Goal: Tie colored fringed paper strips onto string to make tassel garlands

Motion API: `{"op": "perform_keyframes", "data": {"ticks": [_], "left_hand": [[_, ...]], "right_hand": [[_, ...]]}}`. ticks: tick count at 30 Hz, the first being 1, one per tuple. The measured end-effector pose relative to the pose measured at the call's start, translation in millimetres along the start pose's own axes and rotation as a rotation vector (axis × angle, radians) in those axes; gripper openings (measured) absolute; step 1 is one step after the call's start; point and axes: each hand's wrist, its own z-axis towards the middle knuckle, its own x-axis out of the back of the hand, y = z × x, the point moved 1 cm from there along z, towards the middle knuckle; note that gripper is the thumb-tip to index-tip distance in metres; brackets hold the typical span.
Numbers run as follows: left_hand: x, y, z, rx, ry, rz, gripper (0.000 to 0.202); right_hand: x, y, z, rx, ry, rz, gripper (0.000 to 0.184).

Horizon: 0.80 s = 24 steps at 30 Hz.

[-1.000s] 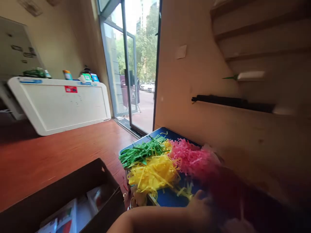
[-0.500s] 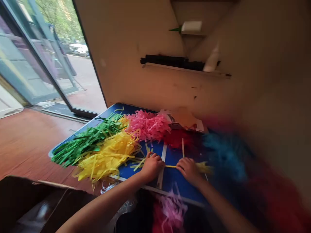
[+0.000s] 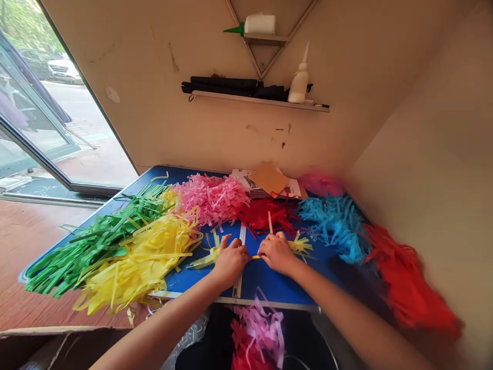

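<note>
My left hand (image 3: 230,259) is closed on the left part of a yellow fringed paper strip, low over the blue table. My right hand (image 3: 278,252) grips the same piece a short way to the right. Between the hands, its narrow middle (image 3: 254,257) looks twisted and thin. Yellow fringe (image 3: 301,245) fans out beyond my right hand, and more pale yellow fringe (image 3: 208,258) spreads past my left. My fingers cover the parts they hold. A narrow pale strip (image 3: 270,222) sticks up behind my right hand.
Shredded paper piles lie around the blue table (image 3: 277,290): green (image 3: 103,231), yellow (image 3: 142,252), pink (image 3: 211,198), dark red (image 3: 269,213), blue (image 3: 335,221) and red (image 3: 408,277). Papers (image 3: 269,180) stand against the wall. Pink tassels (image 3: 262,329) rest on my lap. Overhead is a shelf (image 3: 262,98) with a glue bottle (image 3: 299,85).
My view has turned to the right, so the table and wall sit further left. The gap between my hands has narrowed slightly; both still hold the yellow fringed strip.
</note>
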Motion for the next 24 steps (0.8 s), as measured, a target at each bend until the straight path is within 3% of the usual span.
{"op": "perform_keyframes", "data": {"ticks": [4,7,11,14,17,19,21,24], "left_hand": [[-9.4,2.7,1.1,-0.082,0.038,0.081,0.025],[-10.2,5.0,5.9,-0.063,0.077,0.121,0.022],[23.9,18.3,-13.0,-0.11,0.235,0.175,0.026],[68.3,38.9,-54.9,-0.334,0.457,0.147,0.022],[104.5,61.0,-93.3,-0.605,0.486,0.126,0.024],[114.9,71.8,-106.1,-0.643,0.457,0.105,0.026],[113.3,78.8,-111.0,-0.616,0.435,0.074,0.027],[100.5,83.0,-112.1,-0.531,0.428,0.023,0.028]], "right_hand": [[-4.5,-4.3,0.8,0.197,0.012,-0.186,0.021],[-2.9,-10.4,5.9,0.22,0.016,-0.255,0.022],[34.4,-38.2,-19.2,0.104,0.093,-0.124,0.014],[68.9,-72.1,-65.8,0.083,0.13,0.282,0.011],[80.5,-97.7,-100.4,0.076,0.048,0.768,0.028],[69.5,-105.6,-108.9,0.027,-0.133,1.186,0.037],[49.4,-109.0,-110.5,-0.061,-0.255,1.557,0.038],[20.0,-112.1,-110.1,-0.152,-0.254,1.892,0.036]]}}
